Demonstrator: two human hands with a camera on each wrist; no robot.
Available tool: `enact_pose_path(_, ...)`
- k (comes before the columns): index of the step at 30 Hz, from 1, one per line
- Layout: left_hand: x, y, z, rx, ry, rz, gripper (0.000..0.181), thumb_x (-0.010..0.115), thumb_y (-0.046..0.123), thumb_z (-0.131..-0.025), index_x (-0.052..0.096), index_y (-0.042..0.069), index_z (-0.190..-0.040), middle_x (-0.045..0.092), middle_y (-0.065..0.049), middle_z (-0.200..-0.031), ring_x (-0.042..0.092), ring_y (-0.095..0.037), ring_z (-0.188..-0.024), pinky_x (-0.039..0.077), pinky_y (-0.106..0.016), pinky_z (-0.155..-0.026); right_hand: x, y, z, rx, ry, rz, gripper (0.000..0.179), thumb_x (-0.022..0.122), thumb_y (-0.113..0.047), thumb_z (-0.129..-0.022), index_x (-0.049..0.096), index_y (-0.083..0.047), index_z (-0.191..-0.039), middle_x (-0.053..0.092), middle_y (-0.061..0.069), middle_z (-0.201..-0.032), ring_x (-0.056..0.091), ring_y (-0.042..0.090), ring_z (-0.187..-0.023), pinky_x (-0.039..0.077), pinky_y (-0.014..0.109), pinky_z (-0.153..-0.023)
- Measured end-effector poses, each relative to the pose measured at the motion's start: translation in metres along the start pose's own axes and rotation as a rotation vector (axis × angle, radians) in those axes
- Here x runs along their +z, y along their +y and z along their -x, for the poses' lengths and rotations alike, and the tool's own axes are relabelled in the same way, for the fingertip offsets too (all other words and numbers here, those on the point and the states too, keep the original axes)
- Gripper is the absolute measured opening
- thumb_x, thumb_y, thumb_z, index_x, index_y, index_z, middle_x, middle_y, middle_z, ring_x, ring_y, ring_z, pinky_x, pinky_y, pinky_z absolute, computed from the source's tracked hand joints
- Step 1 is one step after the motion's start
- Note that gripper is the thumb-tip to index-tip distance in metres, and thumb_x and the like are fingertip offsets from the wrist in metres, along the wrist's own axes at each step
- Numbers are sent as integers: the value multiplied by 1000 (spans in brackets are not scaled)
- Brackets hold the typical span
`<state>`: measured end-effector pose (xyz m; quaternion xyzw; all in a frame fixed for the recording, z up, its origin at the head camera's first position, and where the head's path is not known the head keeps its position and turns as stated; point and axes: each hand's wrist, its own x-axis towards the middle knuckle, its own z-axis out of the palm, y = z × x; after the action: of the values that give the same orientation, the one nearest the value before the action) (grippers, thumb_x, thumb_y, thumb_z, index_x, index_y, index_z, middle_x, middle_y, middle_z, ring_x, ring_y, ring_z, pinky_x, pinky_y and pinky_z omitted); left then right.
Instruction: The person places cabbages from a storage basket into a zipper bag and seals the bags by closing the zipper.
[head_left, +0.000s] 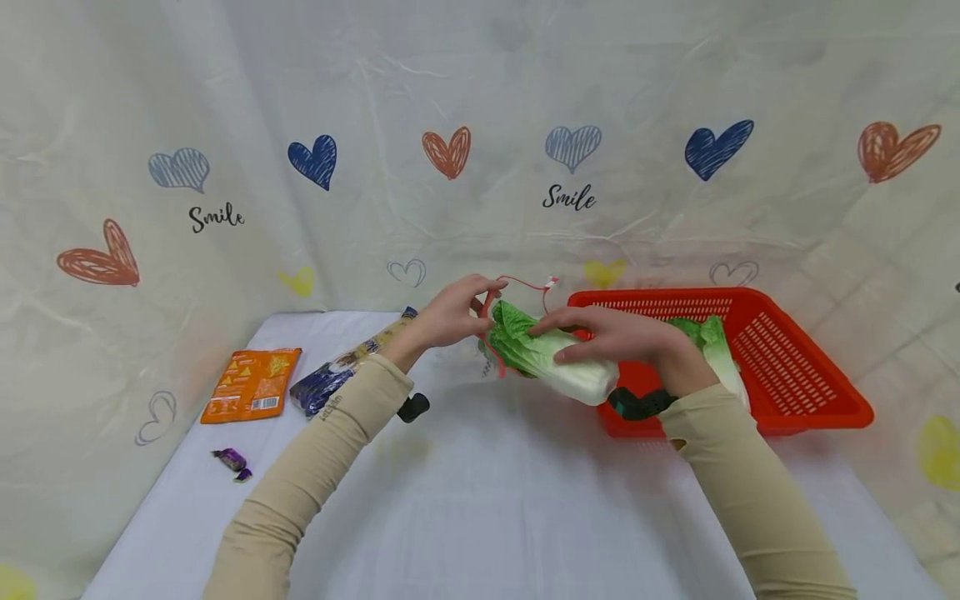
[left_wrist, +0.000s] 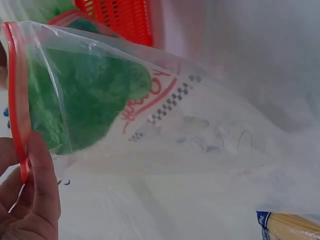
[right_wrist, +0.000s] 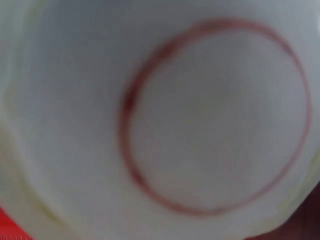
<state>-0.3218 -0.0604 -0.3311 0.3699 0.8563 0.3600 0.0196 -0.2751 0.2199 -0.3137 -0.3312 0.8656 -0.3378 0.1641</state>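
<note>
Left forearm slants toward 1 o'clock, left hand (head_left: pixel 459 312) pinching red zip edge of clear, thin plastic bag (left_wrist: pixel 175 145). Right forearm slants toward 11, right hand (head_left: pixel 611 333) palm down, gripping napa cabbage (head_left: pixel 577 375) from above. Cabbage near centre, toward 4 o'clock: smooth white base, crinkled green leaf end pointing to 10, inside bag mouth. Perforated red plastic basket (head_left: pixel 821 367) near 3 o'clock.

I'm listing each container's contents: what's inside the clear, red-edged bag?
The held cabbage has its green leafy end in the bag; its white end is outside. The leaves hide whatever is behind them.
</note>
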Motion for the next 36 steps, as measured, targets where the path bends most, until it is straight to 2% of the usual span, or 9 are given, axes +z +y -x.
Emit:
enact_pose_path(6,7,2,-1,52,-21,-18,59,64,-3,-87,49,6,-143,54,-11,-128,60,-18,-93,51,-25,-77,4,-4,-10,151,132,-10,47,68,-29,-91,59,-18,-136,57,9,-128,55,26,-104,50,36,-79)
enact_pose_path(12,11,4,0,46,-29,39,60,64,-2,-87,47,7,-145,52,-11,-131,61,-19,-95,52,-26,-79,8,2,-19,180,125,-214,49,66,-28,-93,55,-21,-140,54,12,-129,56,31,-103,53,38,-78)
enact_pose_path(17,13,3,1,39,-9,93,61,66,1,-88,47,8,-145,53,-7,-130,62,-20,-94,53,-26,-78,12,9,-25,190,118,-297,48,61,-25,-96,52,-17,-143,53,16,-127,59,31,-97,54,36,-77)
enact_pose_path(20,14,3,0,1,-5,180,61,65,3,-89,46,12,-147,52,-5,-131,62,-22,-98,54,-28,-77,18,11,-26,200,70,-346,48,60,-27,-97,50,-21,-144,54,16,-122,59,32,-93,53,38,-76)
enact_pose_path(24,13,1,1,-81,45,322,62,65,4,-89,46,17,-147,50,-5,-134,62,-23,-100,55,-31,-77,25,14,-27,169,76,-350,55,62,-32,-96,46,-24,-147,50,12,-135,54,32,-110,52,40,-85)
enact_pose_path(27,11,-2,2,-144,97,419,63,65,6,-89,46,21,-147,47,-4,-140,61,-23,-100,55,-33,-78,29,14,-25,126,108,-303,66,68,-35,-91,41,-27,-150,38,6,-150,42,30,-129,48,44,-94)
enact_pose_path(30,9,-5,3,-192,142,504,63,66,8,-89,46,24,-147,43,-2,-143,60,-24,-100,56,-36,-80,32,14,-21,96,128,-269,77,74,-34,-85,36,-32,-152,21,-2,-159,29,28,-138,43,48,-99)
enact_pose_path(33,7,-7,3,-210,185,533,62,67,11,-90,47,27,-146,43,-2,-143,60,-23,-101,56,-36,-82,35,15,-17,72,140,-264,85,77,-30,-82,31,-31,-154,8,-3,-162,23,29,-138,41,49,-99)
enact_pose_path(36,6,-9,2,-209,204,540,61,68,12,-89,48,28,-145,43,-4,-143,60,-23,-102,55,-37,-84,37,17,-14,75,169,-282,87,78,-31,-82,30,-28,-154,12,0,-161,28,30,-134,44,46,-97)
